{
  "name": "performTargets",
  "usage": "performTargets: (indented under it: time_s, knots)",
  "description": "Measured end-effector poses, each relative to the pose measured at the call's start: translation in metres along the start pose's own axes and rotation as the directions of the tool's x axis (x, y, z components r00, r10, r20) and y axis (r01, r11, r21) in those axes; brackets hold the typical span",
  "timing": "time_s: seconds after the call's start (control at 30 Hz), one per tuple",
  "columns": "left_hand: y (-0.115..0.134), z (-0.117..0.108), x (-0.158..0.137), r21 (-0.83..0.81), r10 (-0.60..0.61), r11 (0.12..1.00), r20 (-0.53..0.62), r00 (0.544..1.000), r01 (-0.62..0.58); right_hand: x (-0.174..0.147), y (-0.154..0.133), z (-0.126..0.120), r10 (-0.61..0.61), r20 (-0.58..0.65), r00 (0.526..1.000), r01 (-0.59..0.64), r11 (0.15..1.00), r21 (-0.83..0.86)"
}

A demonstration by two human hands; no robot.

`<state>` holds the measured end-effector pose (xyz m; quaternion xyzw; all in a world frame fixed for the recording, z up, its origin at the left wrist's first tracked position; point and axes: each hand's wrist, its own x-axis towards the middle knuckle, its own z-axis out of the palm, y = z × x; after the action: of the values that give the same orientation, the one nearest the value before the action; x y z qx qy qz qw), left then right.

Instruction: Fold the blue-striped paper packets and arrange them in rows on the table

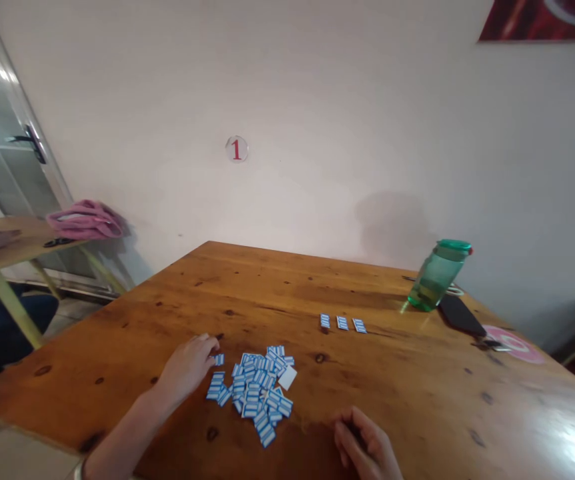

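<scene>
My left hand (192, 363) reaches to the left side of a loose pile, its thumb and fingers closed at the edge of a small blue-and-white striped card (219, 359). Part of that card is hidden by the fingers. Many similar striped cards (252, 383) lie heaped between my two hands, overlapping at all angles. A plain white card (287, 378) shows on the heap's right side. To the right of the heap, my right hand (365, 443) rests low over the table edge, fingers curled in loosely, with nothing visible in them.
Beyond the heap on the wooden table (267, 293), three small striped stacks (342, 323) stand in a row. A green bottle (440, 277), a black phone-like slab (461, 315) and a pink round mat (515, 344) with keys lie at the right. A pink cloth (86, 220) sits on another table.
</scene>
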<state>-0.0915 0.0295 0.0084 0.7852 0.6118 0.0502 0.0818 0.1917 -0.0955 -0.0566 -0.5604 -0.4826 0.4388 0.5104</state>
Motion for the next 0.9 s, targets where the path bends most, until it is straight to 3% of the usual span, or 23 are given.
performTargets:
  time_s: [0.17, 0.47, 0.63, 0.9]
  knots:
    - [0.0007, -0.0003, 0.0035, 0.101, 0.040, 0.994, 0.041, 0.998, -0.044, -0.0021, -0.0004, 0.0048, -0.036, -0.068, 0.997, 0.036, 0.999, -0.005]
    - [-0.0004, -0.0003, 0.0027, 0.008, 0.012, 1.000, 0.052, 0.999, -0.012, -0.0024, -0.0009, 0.0036, -0.049, -0.060, 0.997, 0.046, 0.998, -0.051]
    - [-0.0032, 0.0018, 0.0016, -0.001, 0.043, 0.999, 0.028, 0.999, -0.043, -0.0017, -0.0040, 0.0001, -0.021, 0.010, 1.000, 0.021, 0.998, -0.062]
    - [0.0002, 0.0041, 0.0028, 0.039, 0.075, 0.996, 0.016, 0.997, -0.076, -0.0036, -0.0035, 0.0069, -0.058, -0.075, 0.996, 0.054, 0.997, -0.061]
